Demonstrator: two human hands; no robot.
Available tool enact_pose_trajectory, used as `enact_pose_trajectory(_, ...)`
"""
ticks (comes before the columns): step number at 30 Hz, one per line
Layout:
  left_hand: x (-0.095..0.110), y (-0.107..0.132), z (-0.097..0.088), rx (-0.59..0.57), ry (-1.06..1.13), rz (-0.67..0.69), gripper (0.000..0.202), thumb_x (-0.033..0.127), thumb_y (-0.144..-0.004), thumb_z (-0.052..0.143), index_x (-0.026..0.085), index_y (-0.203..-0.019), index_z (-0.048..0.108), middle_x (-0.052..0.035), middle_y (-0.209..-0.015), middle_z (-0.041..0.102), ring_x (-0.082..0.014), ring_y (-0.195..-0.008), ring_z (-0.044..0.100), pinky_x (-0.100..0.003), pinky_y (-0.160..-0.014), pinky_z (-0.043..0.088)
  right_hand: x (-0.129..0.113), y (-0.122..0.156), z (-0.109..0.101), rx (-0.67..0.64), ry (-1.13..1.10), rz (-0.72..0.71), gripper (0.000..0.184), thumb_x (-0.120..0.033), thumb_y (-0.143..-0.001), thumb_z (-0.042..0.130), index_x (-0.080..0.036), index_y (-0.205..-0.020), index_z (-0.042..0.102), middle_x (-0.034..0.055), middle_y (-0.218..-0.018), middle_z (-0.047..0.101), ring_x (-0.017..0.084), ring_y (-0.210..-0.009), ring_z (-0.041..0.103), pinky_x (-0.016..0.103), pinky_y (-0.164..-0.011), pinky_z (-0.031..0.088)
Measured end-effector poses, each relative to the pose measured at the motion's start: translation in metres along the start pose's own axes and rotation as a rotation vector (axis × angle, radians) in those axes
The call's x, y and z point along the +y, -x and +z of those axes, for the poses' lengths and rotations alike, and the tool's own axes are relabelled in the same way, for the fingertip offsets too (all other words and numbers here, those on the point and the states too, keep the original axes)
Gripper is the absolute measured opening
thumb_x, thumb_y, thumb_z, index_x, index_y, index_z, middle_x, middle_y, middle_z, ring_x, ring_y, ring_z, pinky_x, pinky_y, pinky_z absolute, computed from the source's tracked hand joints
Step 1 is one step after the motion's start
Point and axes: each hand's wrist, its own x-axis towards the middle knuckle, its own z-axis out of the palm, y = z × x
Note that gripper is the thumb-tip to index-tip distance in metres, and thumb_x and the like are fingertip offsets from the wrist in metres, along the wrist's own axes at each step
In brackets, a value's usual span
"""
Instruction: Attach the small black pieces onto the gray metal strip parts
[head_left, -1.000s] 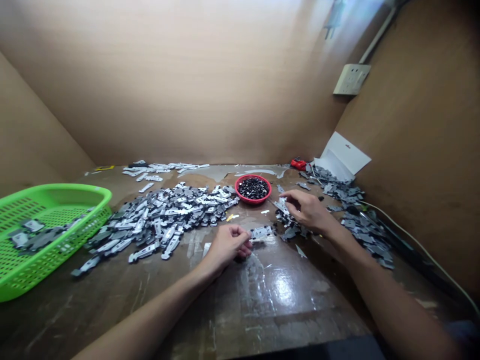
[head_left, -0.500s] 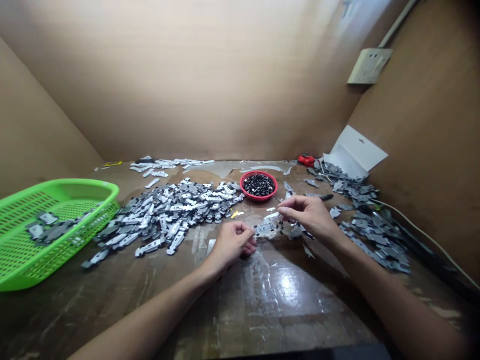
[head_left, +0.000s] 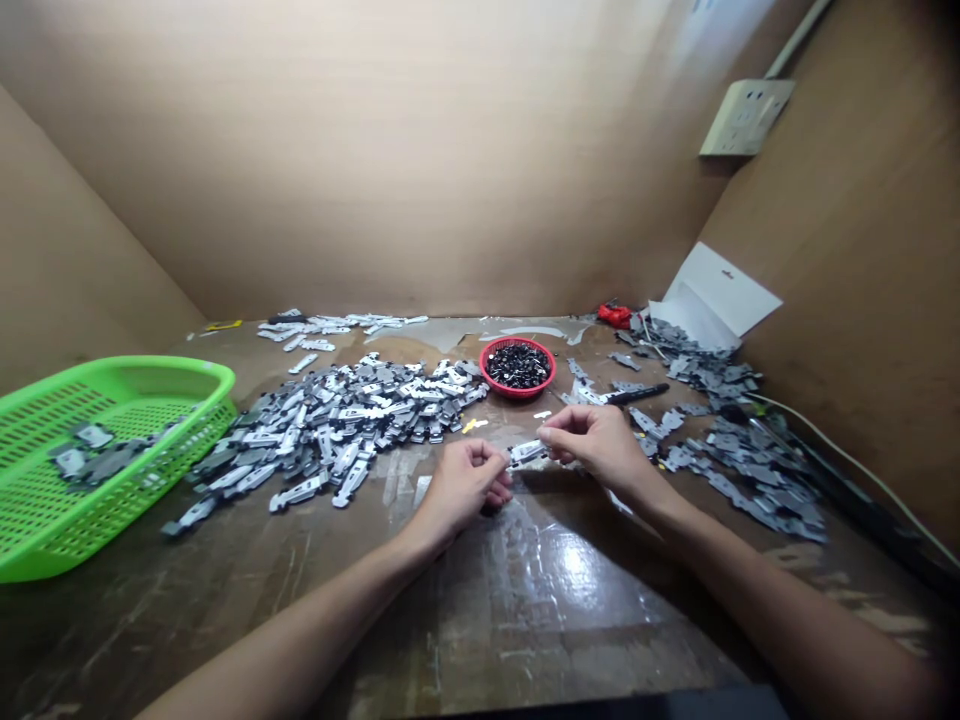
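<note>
Between my hands, over the middle of the table, is a small flat toy race car (head_left: 526, 453) with a white top and dark wheels. The fingertips of my left hand (head_left: 466, 480) pinch its left end. At its right end my right hand (head_left: 596, 440) is closed, thumb and forefinger at the white top and the other fingers curled below. Just beyond the hands stands a small red basket (head_left: 553, 372) full of tiny black parts. To the left lies a large heap of similar grey and white toy cars (head_left: 352, 415).
A green basket (head_left: 217, 385) holding several toy cars stands at the left. Grey car-shaped pieces (head_left: 750, 480) are strewn at the right, near a black pen-like tool (head_left: 637, 394) and a white cable (head_left: 862, 470). White pieces (head_left: 360, 324) lie along the back wall.
My right hand has come down and left, bringing a white piece onto the grey car body, which now shows a white top. My left hand keeps its place.
</note>
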Motion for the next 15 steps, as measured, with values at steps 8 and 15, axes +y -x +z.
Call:
enact_pose_trajectory(8, 0.0002, -0.0013, -0.0002, 0.007, 0.006, -0.009, 0.022, 0.033, -0.073, 0.060, 0.013, -0.070, 0.052, -0.0047, -0.061, 0.063, -0.0108, -0.046, 0.060, -0.017, -0.042, 0.043, 0.0026, 0.0011, 0.0050, 0.023, -0.005, -0.002, 0.023, -0.035, -0.067, 0.066, -0.012, -0.072, 0.065, 0.0040, -0.058, 0.061, 0.012, -0.050, 0.052, 0.023, -0.048, 0.041)
enact_pose_trajectory(15, 0.0019, -0.0008, -0.0017, 0.021, 0.055, -0.015, 0.021, 0.031, -0.071, 0.062, 0.013, -0.069, 0.053, -0.0044, -0.061, 0.063, -0.0103, -0.047, 0.059, -0.017, -0.043, 0.043, 0.0058, -0.0004, 0.0067, 0.025, 0.062, 0.006, 0.026, -0.037, -0.068, 0.065, -0.014, -0.077, 0.068, 0.0043, -0.064, 0.064, 0.013, -0.055, 0.055, 0.025, -0.053, 0.043)
